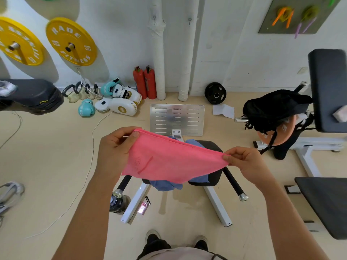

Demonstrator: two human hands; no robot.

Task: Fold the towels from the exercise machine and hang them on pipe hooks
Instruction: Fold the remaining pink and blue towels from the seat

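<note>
Fingers of both hands pinching pink towel (169,162), beige gym floor (47,156), white wall pipes (159,59)

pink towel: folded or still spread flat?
Folded, at least once. The pink towel shows layered edges along its top, where the left hand and right hand pinch its corners.

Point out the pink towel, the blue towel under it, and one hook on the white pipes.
pink towel (169,162), head view, middle of the stretched cloth.
blue towel (165,185), head view, part hanging below the pink one.
hook (154,18), head view, on the left pipe, high up.
</note>
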